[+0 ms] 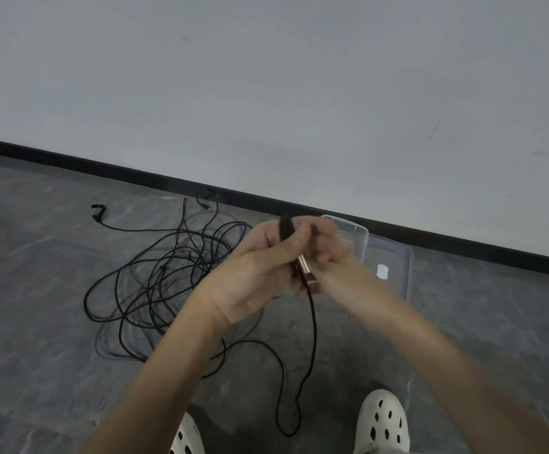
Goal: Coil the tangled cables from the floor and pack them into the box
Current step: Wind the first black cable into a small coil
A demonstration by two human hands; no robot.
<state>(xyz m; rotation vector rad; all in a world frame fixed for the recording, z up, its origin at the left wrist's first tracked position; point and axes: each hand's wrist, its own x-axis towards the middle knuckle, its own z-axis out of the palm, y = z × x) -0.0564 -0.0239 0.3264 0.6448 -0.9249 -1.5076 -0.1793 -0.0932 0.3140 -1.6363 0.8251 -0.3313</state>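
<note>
A tangle of black cables (161,283) lies on the grey floor to the left of my hands. My left hand (260,270) grips a folded bunch of black cable (287,228) that sticks up above its fingers, with a silver plug (304,267) showing below. From there the cable hangs down in a long loop (312,326) to the floor between my feet. My right hand (329,253) is blurred, with its fingers curled at the plug and cable. Behind my right hand stands the clear plastic box (404,257), near the wall.
A white wall with a black skirting board (135,173) runs close behind the cables and box. One cable end (97,212) lies apart at the left. My white perforated shoes (383,421) stand at the bottom, with the hanging loop between them.
</note>
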